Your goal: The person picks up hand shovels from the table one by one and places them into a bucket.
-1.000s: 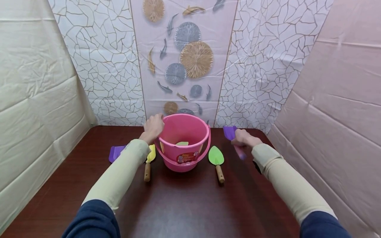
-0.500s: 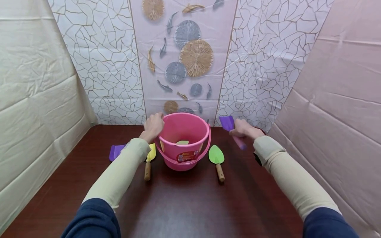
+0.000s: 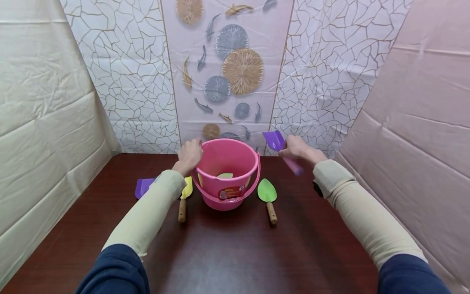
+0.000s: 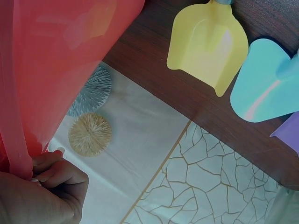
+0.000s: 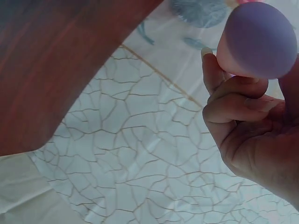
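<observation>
A pink bucket (image 3: pixel 210 187) stands upright at the back middle of the table, its handle hanging down in front. My left hand (image 3: pixel 190 155) grips the bucket's left rim, fingers curled over it; in the left wrist view that hand (image 4: pixel 58 186) pinches right at the rim. A pale green piece (image 3: pixel 225 176) shows inside the bucket. My right hand (image 3: pixel 296 148) holds a purple toy shovel (image 3: pixel 273 140) in the air, right of the bucket, its blade pointing up and left. The rounded end of the handle (image 5: pixel 259 42) shows close up in the right wrist view.
A green trowel (image 3: pixel 267 190) with a wooden handle lies right of the bucket. To the left lie a yellow shovel (image 3: pixel 187 188) and another purple shovel (image 3: pixel 144 186), partly behind my left sleeve. The left wrist view also shows a light blue shovel (image 4: pixel 264 81). Cloth walls surround the table.
My right hand has raised the purple toy shovel off the table area and moved it up and slightly left, toward the bucket. The left hand stays on the rim.
</observation>
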The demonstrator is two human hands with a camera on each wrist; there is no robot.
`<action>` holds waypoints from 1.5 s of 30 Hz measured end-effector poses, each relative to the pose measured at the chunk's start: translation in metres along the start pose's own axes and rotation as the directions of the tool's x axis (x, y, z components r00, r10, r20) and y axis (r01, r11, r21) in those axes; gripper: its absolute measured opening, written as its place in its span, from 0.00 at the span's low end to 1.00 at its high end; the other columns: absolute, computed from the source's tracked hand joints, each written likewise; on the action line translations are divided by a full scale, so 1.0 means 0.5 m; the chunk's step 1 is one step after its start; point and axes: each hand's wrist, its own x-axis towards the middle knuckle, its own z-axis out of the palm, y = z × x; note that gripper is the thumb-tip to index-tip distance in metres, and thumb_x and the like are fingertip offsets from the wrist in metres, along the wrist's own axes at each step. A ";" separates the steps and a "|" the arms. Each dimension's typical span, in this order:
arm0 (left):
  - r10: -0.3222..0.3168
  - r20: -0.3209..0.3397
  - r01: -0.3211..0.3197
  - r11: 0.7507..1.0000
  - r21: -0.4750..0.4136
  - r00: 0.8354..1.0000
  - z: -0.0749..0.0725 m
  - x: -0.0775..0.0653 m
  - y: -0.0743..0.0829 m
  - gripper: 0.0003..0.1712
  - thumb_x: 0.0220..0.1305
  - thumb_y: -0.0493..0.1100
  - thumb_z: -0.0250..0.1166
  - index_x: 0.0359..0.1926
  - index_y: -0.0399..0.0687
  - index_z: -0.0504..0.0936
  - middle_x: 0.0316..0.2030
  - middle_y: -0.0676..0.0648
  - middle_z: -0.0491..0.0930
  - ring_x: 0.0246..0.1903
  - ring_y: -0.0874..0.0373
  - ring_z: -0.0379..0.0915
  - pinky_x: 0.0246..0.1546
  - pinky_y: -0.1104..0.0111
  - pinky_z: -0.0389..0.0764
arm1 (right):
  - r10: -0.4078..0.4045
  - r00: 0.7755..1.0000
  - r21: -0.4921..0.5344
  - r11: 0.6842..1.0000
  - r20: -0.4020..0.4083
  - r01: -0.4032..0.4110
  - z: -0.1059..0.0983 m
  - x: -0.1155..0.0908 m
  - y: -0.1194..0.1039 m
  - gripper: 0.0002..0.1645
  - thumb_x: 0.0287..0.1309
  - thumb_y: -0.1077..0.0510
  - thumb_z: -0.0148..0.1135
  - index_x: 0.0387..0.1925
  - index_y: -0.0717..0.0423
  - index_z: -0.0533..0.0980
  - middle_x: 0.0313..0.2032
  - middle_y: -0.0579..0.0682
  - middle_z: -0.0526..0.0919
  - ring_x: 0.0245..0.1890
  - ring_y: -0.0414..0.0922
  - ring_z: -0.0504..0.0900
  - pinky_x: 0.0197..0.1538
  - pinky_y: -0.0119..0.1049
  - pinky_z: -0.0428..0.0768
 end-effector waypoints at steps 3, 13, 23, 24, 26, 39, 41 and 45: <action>0.004 -0.009 -0.003 1.000 0.020 1.000 -0.001 0.000 0.002 0.19 0.71 0.43 0.46 0.57 0.46 0.76 0.49 0.38 0.81 0.48 0.39 0.79 0.47 0.47 0.77 | -0.033 0.999 -0.012 0.999 -0.021 0.033 -0.011 0.000 -0.018 0.17 0.53 0.56 0.64 0.32 0.70 0.81 0.23 0.56 0.81 0.19 0.43 0.75 0.26 0.31 0.75; 0.001 0.006 -0.001 1.000 0.026 1.000 -0.002 0.001 0.003 0.19 0.71 0.42 0.46 0.57 0.46 0.76 0.49 0.38 0.82 0.48 0.40 0.79 0.46 0.48 0.78 | -0.131 0.991 -0.032 0.991 -0.007 0.131 -0.029 0.013 -0.083 0.14 0.55 0.55 0.64 0.34 0.63 0.84 0.29 0.55 0.86 0.26 0.44 0.77 0.33 0.33 0.75; 0.005 -0.001 -0.005 1.000 0.022 1.000 -0.002 0.001 0.003 0.18 0.71 0.43 0.46 0.56 0.47 0.76 0.48 0.38 0.82 0.46 0.40 0.80 0.45 0.48 0.78 | -0.252 0.967 -0.028 0.967 0.018 0.253 -0.007 0.029 -0.149 0.07 0.51 0.57 0.68 0.24 0.57 0.83 0.23 0.48 0.82 0.26 0.42 0.75 0.34 0.34 0.73; 0.005 -0.001 -0.005 1.000 0.020 1.000 -0.002 0.001 0.003 0.19 0.71 0.43 0.46 0.57 0.47 0.76 0.48 0.38 0.82 0.46 0.40 0.79 0.45 0.48 0.78 | -0.255 0.966 -0.040 0.966 0.029 0.256 -0.004 0.031 -0.154 0.06 0.51 0.57 0.68 0.26 0.56 0.83 0.25 0.48 0.83 0.26 0.42 0.75 0.35 0.33 0.73; 0.004 0.000 -0.004 1.000 0.016 1.000 -0.002 0.001 0.003 0.19 0.71 0.43 0.46 0.57 0.47 0.76 0.48 0.38 0.82 0.46 0.40 0.80 0.45 0.48 0.78 | -0.250 0.967 -0.068 0.965 0.057 0.254 0.000 0.034 -0.167 0.07 0.53 0.56 0.68 0.27 0.56 0.83 0.26 0.48 0.83 0.26 0.42 0.75 0.33 0.33 0.73; 0.000 -0.012 0.001 1.000 0.019 1.000 0.003 0.003 -0.001 0.20 0.71 0.43 0.47 0.58 0.48 0.75 0.49 0.38 0.81 0.47 0.39 0.79 0.46 0.48 0.78 | -0.182 0.974 -0.283 0.935 0.137 0.215 0.049 0.068 -0.221 0.10 0.51 0.50 0.71 0.31 0.51 0.82 0.35 0.49 0.85 0.40 0.47 0.81 0.43 0.44 0.79; -0.003 -0.013 0.004 1.000 0.017 1.000 0.001 0.002 0.000 0.19 0.71 0.43 0.47 0.58 0.48 0.75 0.49 0.38 0.81 0.47 0.39 0.79 0.46 0.47 0.78 | -0.168 0.975 -0.308 0.929 0.144 0.206 0.059 0.075 -0.226 0.11 0.51 0.50 0.71 0.31 0.52 0.81 0.35 0.49 0.84 0.40 0.48 0.82 0.43 0.45 0.79; -0.004 -0.010 0.004 1.000 0.022 1.000 -0.001 0.000 0.003 0.19 0.71 0.43 0.46 0.57 0.48 0.76 0.49 0.38 0.81 0.47 0.39 0.79 0.46 0.47 0.78 | -0.151 0.975 -0.335 0.921 0.164 0.199 0.076 0.085 -0.235 0.10 0.51 0.50 0.71 0.30 0.52 0.81 0.36 0.50 0.84 0.39 0.47 0.82 0.44 0.46 0.80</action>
